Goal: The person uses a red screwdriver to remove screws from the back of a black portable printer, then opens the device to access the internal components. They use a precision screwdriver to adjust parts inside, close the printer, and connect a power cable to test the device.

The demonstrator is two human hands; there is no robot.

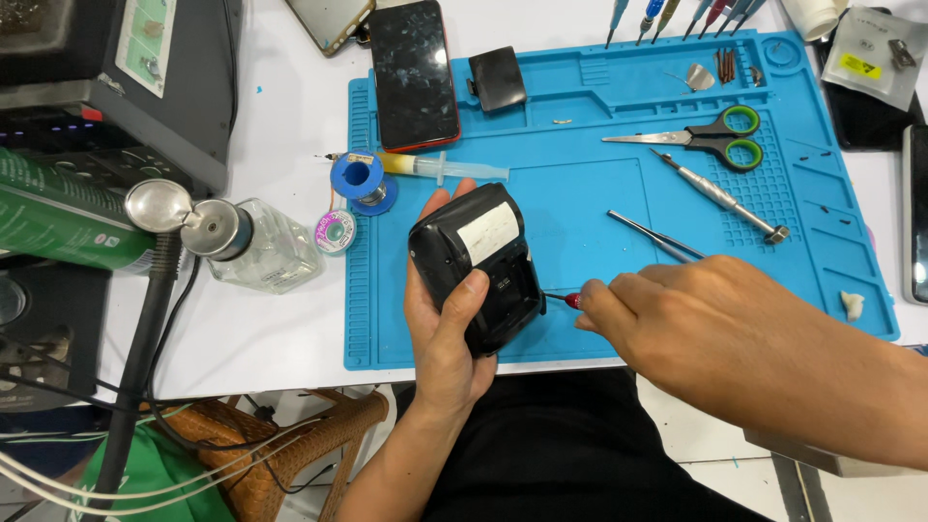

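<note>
Looking down from the head camera, we see our left hand (447, 333) cupping a small black printer (478, 266) just above the near edge of the blue mat (580, 203). Our fingers wrap around its far side and our thumb presses on its upper face. The printer's long axis runs from near right to far left, and its end with the white label tilts up and away from us.

Our right hand (677, 329) has its fingertips pinched together on a red-handled screwdriver (570, 301). The thin shaft lies almost level and points left, its tip meeting the printer's right side.

On the mat lie green-handled scissors (710, 135) pointing left, tweezers (657, 238), a metal tool (720, 196), a syringe (440, 167) with yellowish contents, a blue solder spool (360, 180) and a phone (414, 72).

Off the mat to the left stands a glass bottle (266, 246) with a metal cap; we cannot tell its contents.
</note>
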